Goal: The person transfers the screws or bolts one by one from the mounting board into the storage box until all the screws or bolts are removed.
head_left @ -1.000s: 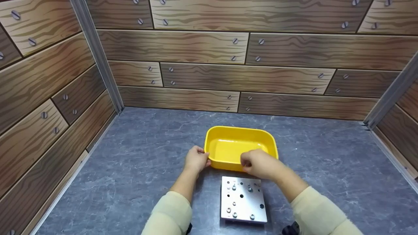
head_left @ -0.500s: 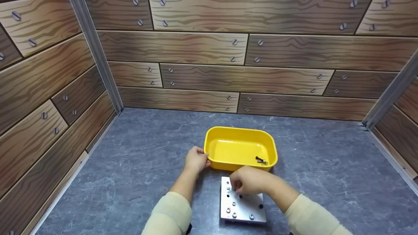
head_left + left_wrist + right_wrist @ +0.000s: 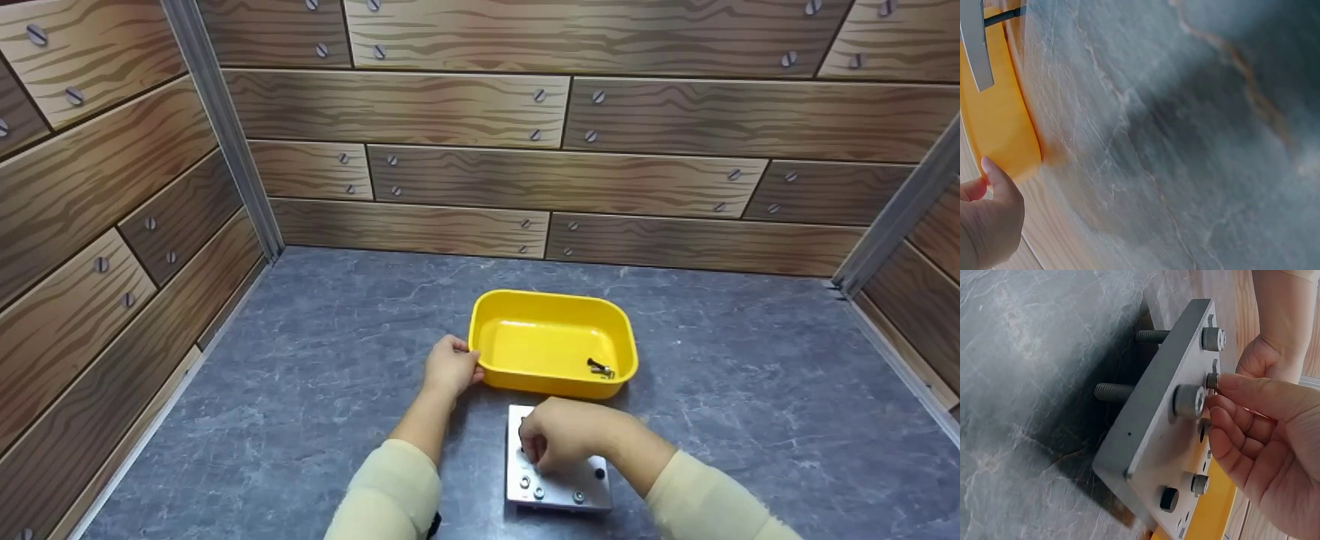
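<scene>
My left hand (image 3: 448, 371) grips the near left corner of a yellow plastic tray (image 3: 540, 382); in the left wrist view its thumb lies against the tray's wall. A few small screws (image 3: 600, 369) lie inside the tray, at its near right. My right hand (image 3: 571, 433) is over a silver metal plate (image 3: 555, 495) just in front of the tray. In the right wrist view, its thumb and forefinger pinch the head of a small screw (image 3: 1212, 381) standing in the plate. Larger socket-head bolts (image 3: 1188, 401) and a black bolt (image 3: 1170, 499) sit in other holes.
The plate is raised off the grey marbled table (image 3: 360, 322); bolt shanks (image 3: 1113, 391) stick out below it. Wood-patterned panels (image 3: 450, 109) enclose the table at the back and sides, joined by metal corner posts (image 3: 225, 120).
My right hand has gone from the tray's near right side down to the plate, uncovering the small screws in the tray. The left hand keeps its grip on the corner.
</scene>
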